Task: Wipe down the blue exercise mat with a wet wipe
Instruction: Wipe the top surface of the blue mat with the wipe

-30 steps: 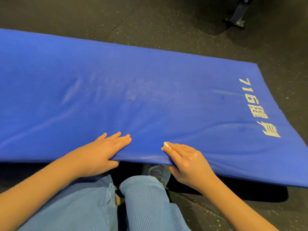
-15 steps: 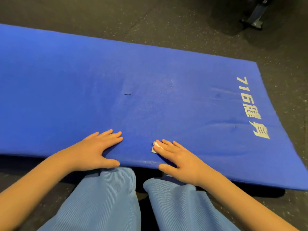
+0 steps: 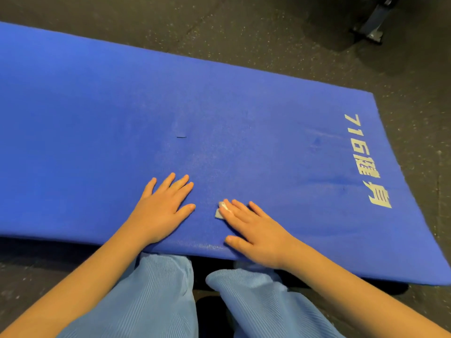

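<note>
The blue mat [image 3: 219,106] lies flat on the dark floor [image 3: 244,32] and fills most of the view. A small white wipe [image 3: 220,211] sits on the mat near its edge at 6 o'clock. The right hand [image 3: 253,230] lies flat on the mat with straight fingers, and its fingertips press down on the wipe. The left hand [image 3: 163,211] is just beside the wipe at 9 o'clock. It is flat too, fingers spread, holding nothing. A tiny dark mark [image 3: 181,137] is on the mat at 11 o'clock from the wipe. White letters [image 3: 366,162] run along the mat at 3 o'clock. Light blue trousers [image 3: 158,301] show at 6 o'clock. A metal foot [image 3: 373,25] stands on the floor at 1 o'clock.
</note>
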Demonstrator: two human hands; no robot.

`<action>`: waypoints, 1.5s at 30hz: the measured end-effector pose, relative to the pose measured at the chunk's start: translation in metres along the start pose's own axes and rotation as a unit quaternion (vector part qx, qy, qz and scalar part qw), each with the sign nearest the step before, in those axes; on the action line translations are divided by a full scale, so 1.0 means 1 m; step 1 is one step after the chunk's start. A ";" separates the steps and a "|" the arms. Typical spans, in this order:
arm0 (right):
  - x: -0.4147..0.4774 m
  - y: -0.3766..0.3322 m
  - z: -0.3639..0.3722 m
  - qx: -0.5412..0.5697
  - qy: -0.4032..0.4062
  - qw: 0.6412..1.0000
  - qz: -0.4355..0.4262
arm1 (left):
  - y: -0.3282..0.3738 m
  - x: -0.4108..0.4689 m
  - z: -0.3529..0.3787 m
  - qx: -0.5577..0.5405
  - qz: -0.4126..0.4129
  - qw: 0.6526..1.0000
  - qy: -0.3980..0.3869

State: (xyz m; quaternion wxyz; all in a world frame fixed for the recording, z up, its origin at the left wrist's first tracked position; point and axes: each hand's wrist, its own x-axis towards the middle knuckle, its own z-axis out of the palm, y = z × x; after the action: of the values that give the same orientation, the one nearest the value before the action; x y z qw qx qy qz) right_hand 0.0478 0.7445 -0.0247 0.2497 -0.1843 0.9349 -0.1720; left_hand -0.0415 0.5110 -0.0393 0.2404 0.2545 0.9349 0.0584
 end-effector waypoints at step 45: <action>0.143 0.108 -0.035 0.008 0.115 0.982 0.148 | -0.011 0.128 0.005 0.021 0.004 0.999 0.045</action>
State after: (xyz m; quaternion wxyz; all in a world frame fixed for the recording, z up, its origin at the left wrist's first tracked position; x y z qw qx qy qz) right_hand -0.1139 0.7857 -0.0987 0.1644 -0.0209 0.9729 -0.1610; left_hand -0.1401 0.5660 -0.1000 0.1920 0.2608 0.9447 0.0509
